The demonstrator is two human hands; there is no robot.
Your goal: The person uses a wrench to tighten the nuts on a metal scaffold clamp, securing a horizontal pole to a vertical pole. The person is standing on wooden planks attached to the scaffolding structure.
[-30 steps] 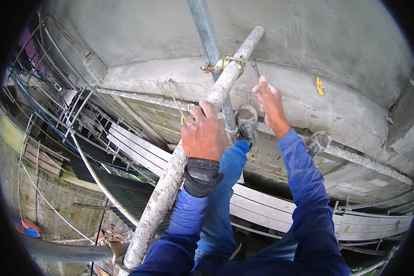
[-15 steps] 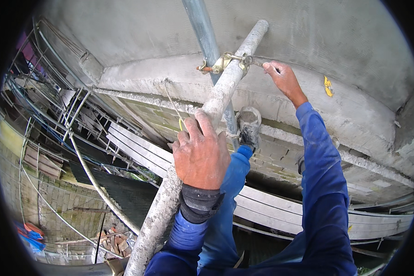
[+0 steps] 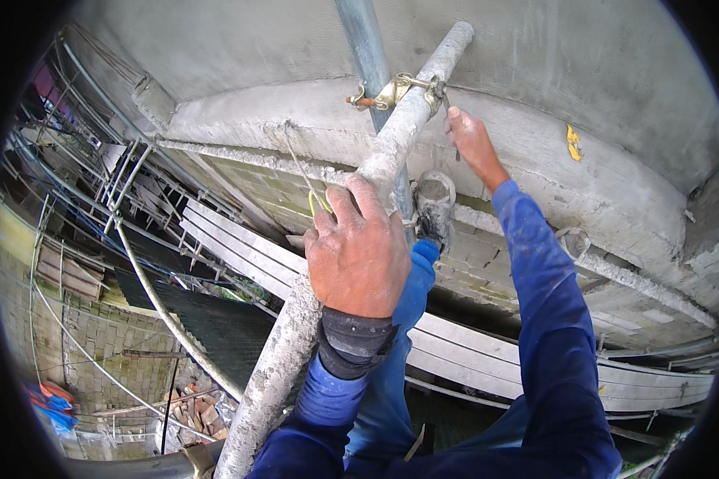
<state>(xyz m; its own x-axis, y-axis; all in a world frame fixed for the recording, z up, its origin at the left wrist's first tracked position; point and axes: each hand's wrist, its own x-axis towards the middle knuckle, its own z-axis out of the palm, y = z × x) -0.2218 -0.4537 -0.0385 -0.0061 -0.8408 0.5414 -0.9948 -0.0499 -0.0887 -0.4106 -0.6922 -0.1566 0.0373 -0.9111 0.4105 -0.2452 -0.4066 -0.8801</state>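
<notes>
A mortar-crusted scaffold pipe (image 3: pixel 284 363) slants up from the lower edge toward the concrete wall. My left hand (image 3: pixel 358 254) grips it midway, fingers curled over the top, a dark band at the wrist. Farther up, a brass-coloured scaffold clamp (image 3: pixel 393 90) joins this pipe to a grey upright pipe (image 3: pixel 361 44). At the clamp's right side my right hand (image 3: pixel 475 146) is closed on a wrench (image 3: pixel 447 102). The wrench's upper end is at the clamp's bolt, and its handle points down through my fingers, which partly hide it.
White planks (image 3: pixel 471 363) form a walkway below. Behind the upright runs a concrete ledge (image 3: pixel 551 156) with a yellow scrap (image 3: pixel 574 142) on its face. My boot (image 3: pixel 434 209) stands by the upright. Scaffold tubes (image 3: pixel 164 311) and a brick pile (image 3: pixel 204 415) lie far down at left.
My right hand has moved down and slightly left, swinging the wrench handle from sideways to pointing downward. My left hand stays on the pipe. The view has shifted slightly.
</notes>
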